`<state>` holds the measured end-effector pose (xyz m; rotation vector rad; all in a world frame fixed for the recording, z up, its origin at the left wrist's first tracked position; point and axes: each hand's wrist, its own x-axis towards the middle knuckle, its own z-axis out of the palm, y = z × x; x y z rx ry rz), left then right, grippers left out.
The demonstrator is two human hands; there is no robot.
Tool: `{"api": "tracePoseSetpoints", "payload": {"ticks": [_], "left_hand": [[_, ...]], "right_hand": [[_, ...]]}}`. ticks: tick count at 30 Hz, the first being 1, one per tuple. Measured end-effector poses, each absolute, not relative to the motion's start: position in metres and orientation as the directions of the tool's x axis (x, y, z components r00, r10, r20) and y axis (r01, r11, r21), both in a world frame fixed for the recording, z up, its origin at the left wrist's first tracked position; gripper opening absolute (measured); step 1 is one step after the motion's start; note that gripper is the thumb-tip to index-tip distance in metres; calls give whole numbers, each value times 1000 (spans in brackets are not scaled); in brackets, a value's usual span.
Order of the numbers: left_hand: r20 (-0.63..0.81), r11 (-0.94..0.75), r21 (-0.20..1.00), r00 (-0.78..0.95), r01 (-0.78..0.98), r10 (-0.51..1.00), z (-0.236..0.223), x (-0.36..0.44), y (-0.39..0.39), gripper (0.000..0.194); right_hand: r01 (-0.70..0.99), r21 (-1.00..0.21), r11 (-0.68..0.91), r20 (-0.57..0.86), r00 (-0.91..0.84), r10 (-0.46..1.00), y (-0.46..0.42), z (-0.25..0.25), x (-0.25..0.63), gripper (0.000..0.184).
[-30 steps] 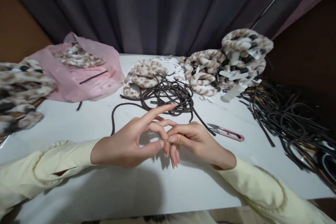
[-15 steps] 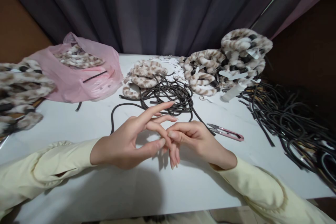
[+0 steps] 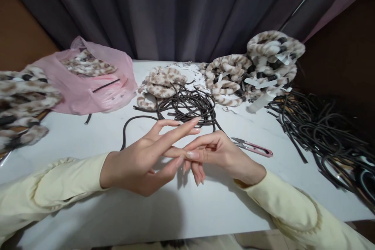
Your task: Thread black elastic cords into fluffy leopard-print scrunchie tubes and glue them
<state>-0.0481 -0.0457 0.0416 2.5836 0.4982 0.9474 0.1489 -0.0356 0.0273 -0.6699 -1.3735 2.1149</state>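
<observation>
My left hand (image 3: 143,158) hovers over the table with its fingers stretched out and slightly apart, the thumb below them. The fingertips of my right hand (image 3: 218,152) pinch the end of one left finger. I see no object between the two hands. Just beyond them lies a tangled pile of dark cord (image 3: 190,105), one strand curling left behind my left hand. Pink-handled thread snips (image 3: 253,148) rest to the right of my right hand.
Spotted plush rings are heaped at far left (image 3: 29,97), middle (image 3: 164,82) and right (image 3: 266,62). A pink plastic bag (image 3: 117,93) holds more plush. A translucent bottle (image 3: 260,103) and a big cord heap (image 3: 328,133) are on the right of the white table (image 3: 140,218).
My left hand has turned a little, its raised fingers lowering and coming closer together. My right hand still pinches at a left fingertip. The things on the table stay where they were.
</observation>
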Motion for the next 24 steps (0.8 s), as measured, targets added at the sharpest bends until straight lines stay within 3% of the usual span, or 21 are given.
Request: {"api": "tracePoseSetpoints", "payload": {"ticks": [4,24], "left_hand": [[580,-908,394,728,144,367,40,-49,-43,72],[590,-918,362,722,164,362,40,-50,-42,70]], "right_hand": [[-118,-931,-347,-141,-758,637,-34,31,152,20],[-140,-921,-363,-134,-761,635,-34,31,152,22]]}}
